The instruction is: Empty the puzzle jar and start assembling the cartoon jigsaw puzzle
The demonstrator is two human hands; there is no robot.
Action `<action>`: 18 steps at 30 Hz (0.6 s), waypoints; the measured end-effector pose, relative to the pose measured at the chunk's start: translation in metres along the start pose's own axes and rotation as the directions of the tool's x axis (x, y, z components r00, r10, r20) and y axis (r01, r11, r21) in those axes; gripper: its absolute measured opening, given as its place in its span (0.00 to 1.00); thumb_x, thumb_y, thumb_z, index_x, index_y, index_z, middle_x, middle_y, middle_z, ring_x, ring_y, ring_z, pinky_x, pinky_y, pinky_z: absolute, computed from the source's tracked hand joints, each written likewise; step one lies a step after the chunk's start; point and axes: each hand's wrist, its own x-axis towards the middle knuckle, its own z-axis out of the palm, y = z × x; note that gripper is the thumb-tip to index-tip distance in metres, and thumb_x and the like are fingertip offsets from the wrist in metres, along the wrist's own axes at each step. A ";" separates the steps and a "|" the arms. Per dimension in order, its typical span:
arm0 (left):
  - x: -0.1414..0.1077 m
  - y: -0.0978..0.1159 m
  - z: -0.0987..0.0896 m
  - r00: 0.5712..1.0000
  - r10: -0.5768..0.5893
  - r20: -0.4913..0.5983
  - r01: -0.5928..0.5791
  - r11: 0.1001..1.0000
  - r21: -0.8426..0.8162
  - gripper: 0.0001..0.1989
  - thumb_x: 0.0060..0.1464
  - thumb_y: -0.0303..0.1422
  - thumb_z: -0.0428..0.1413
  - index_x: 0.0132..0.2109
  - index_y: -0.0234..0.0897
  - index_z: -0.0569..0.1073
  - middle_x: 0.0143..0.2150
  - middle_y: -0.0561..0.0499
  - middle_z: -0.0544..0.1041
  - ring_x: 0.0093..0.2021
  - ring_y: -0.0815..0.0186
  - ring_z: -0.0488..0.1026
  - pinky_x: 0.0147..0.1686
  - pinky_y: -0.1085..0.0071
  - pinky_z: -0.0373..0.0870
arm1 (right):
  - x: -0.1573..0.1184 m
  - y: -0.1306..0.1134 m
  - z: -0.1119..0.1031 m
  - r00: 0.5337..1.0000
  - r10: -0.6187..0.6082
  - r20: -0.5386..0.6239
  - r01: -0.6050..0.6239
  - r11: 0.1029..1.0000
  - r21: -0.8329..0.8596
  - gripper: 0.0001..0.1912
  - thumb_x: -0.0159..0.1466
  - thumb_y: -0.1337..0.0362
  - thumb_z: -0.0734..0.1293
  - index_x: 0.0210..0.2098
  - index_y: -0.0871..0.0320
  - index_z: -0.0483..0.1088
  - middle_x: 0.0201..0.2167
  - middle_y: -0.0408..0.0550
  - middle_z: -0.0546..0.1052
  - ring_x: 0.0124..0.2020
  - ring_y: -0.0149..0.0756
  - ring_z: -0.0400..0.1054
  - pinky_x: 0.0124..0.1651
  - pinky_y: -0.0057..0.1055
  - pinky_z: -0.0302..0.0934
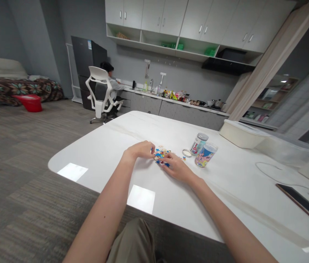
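A pile of small colourful puzzle pieces [159, 155] lies on the white table [110, 146]. My left hand [142, 149] is at the pile's left side, its fingers curled in; what they hold, if anything, is too small to name. From the right, my right hand [174, 165] rests over the pile's near right part with its fingers spread, touching pieces. Right of the pile are a round lid [186, 153], a clear jar with puzzle pieces inside [205, 155], and, behind it, a printed jar with a silver lid [199, 144].
Cream bins [242, 134] stand at the table's right side. A dark tablet [304, 204] and a white cable lie at the right. Beyond the table, a person sits on a white chair [99, 91] near the kitchen counter.
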 end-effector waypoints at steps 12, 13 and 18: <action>0.003 0.009 0.000 0.986 0.157 0.054 -0.149 0.979 -0.141 0.11 0.45 0.36 0.58 0.37 0.38 0.80 0.28 0.52 0.75 0.28 0.68 0.69 0.28 0.74 0.59 | 0.003 0.000 0.003 1.000 0.013 -0.022 -0.012 0.998 0.056 0.11 0.64 0.67 0.64 0.44 0.54 0.76 0.38 0.49 0.70 0.40 0.36 0.66 0.45 0.34 0.62; 0.004 0.008 0.001 0.983 0.173 0.068 -0.160 0.974 -0.159 0.12 0.45 0.36 0.59 0.37 0.39 0.80 0.28 0.53 0.75 0.28 0.68 0.69 0.27 0.74 0.59 | 0.003 0.001 0.003 1.000 0.017 -0.025 -0.016 0.998 0.061 0.11 0.64 0.68 0.65 0.44 0.54 0.76 0.38 0.49 0.70 0.40 0.36 0.66 0.45 0.35 0.62; 0.006 0.007 0.004 0.975 0.187 0.118 -0.165 0.970 -0.176 0.14 0.43 0.36 0.61 0.39 0.41 0.80 0.27 0.55 0.73 0.26 0.69 0.68 0.26 0.74 0.58 | 0.003 0.006 0.002 0.999 0.036 -0.029 -0.034 0.997 0.064 0.10 0.63 0.69 0.65 0.42 0.55 0.77 0.38 0.49 0.71 0.41 0.36 0.67 0.47 0.36 0.62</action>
